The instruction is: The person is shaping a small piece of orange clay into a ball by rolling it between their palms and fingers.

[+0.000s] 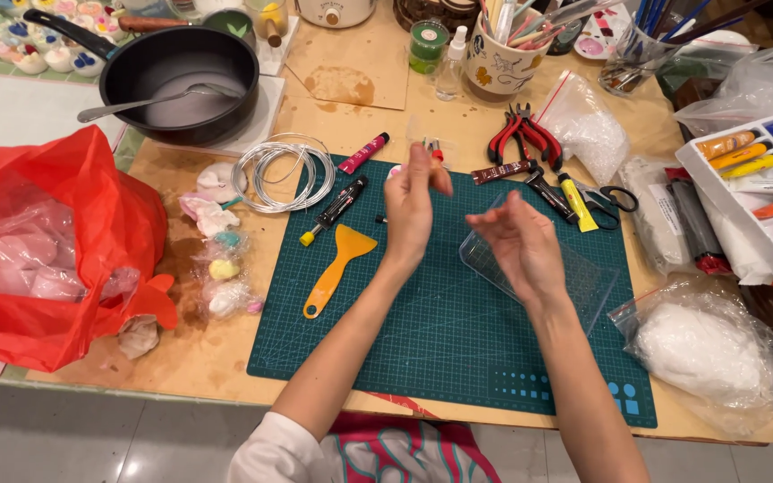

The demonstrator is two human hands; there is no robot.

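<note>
Left hand: I see my left hand [413, 201] raised above the green cutting mat [440, 340], fingers drawn together and pointing up and away from me; I cannot tell whether anything small is pinched between them, since the fingertips are blurred.
Right hand: my right hand [521, 246] hangs loosely open, palm turned toward the left one, fingers relaxed and gripping nothing that I can make out.
Clear plastic sheet: a transparent ruler-like sheet [574, 277] lies flat on the mat directly under and beyond my right hand; its long axis runs diagonally, from near my right wrist's inner side out toward the far right. The hand covers its near-left part, and its edges are hard to trace against the mat.
Orange scraper: an orange scraper [337, 268] lies to the left of my left forearm, blade end pointing away from me, handle toward me.
Tubes: a pink tube [364, 153] and a black tube with a yellow cap [335, 210] lie just beyond and left of my left hand, both slanting up to the right.
Wire coil: a coil of silver wire [281, 172] sits further left of those.
Pliers: red-handled pliers [521, 136] lie beyond my right hand, near the mat's far edge.
Cut off: the paint tray [762, 179] at right runs out of view.
</note>
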